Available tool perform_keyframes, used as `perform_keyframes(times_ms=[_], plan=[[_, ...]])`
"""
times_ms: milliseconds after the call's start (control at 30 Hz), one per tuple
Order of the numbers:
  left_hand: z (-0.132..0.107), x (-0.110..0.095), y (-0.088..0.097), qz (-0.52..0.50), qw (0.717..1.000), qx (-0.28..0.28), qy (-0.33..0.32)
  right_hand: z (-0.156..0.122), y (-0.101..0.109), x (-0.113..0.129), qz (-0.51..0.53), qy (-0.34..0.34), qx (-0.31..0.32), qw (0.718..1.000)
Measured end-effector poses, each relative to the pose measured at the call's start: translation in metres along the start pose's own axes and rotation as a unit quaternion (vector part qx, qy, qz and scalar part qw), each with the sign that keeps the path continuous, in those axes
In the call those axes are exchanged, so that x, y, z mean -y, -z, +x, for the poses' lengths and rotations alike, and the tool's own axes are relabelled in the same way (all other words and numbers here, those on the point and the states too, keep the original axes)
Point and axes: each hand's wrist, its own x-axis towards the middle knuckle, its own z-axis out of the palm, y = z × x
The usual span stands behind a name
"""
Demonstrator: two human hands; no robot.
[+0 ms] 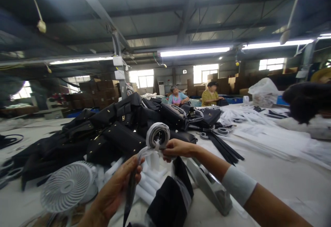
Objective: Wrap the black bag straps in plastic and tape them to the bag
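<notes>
A rolled-up strap in clear wrapping (150, 134) is held up in front of me, its coil facing me. My right hand (176, 148) pinches the lower right side of the coil. From the coil a wrapped length runs left to my left hand (122, 177), whose fingers are closed on it. The dark tail of the strap (130, 192) hangs down below my left hand. Under both hands lies a black bag piece (169, 199) with whitish wrapping along one side. White rolled tubes (148, 182) lie behind it.
Black bags with gold studs (124, 139) are heaped across the table. A white fan (68, 185) stands at lower left, and a grey tape dispenser-like object (212, 189) at right. Black strips (224, 147) and white sheets (271, 137) lie at right. Two people sit across the table.
</notes>
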Motion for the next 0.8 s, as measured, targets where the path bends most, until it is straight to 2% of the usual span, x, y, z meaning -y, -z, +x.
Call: perform_keyframes(times_ms=[100,167,200,267,333,367,400,467,600,700,800], plan=[[-0.004,-0.011,0.001,0.186,0.979,0.067,-0.054,-0.009,-0.007,0.002,-0.031,0.034,-0.069,0.997],[-0.007,-0.015,0.000,0.335,0.933,0.084,-0.101,-0.014,-0.012,0.003,-0.060,0.056,-0.117,0.990],[-0.008,-0.014,0.001,0.414,0.896,0.075,-0.143,-0.016,-0.015,0.003,-0.077,0.063,-0.144,0.985],[-0.008,-0.010,0.006,0.547,0.797,0.034,-0.255,-0.021,-0.020,0.004,-0.114,0.077,-0.200,0.970],[-0.007,-0.003,0.014,0.619,0.699,-0.015,-0.357,-0.026,-0.022,0.005,-0.152,0.091,-0.234,0.956],[-0.006,0.000,0.018,0.634,0.667,-0.032,-0.390,-0.029,-0.023,0.007,-0.167,0.099,-0.236,0.952],[-0.005,0.001,0.021,0.642,0.649,-0.043,-0.406,-0.033,-0.024,0.009,-0.180,0.108,-0.224,0.952],[-0.005,0.002,0.023,0.646,0.647,-0.053,-0.402,-0.039,-0.025,0.016,-0.206,0.133,-0.173,0.954],[-0.007,-0.006,0.016,0.646,0.687,-0.049,-0.328,-0.044,-0.033,0.036,-0.258,0.155,-0.094,0.949],[-0.007,-0.010,0.013,0.621,0.731,-0.015,-0.283,-0.036,-0.043,0.045,-0.327,0.115,-0.063,0.936],[-0.008,-0.012,0.019,0.583,0.773,0.032,-0.246,-0.027,-0.051,0.045,-0.375,0.075,-0.017,0.924]])
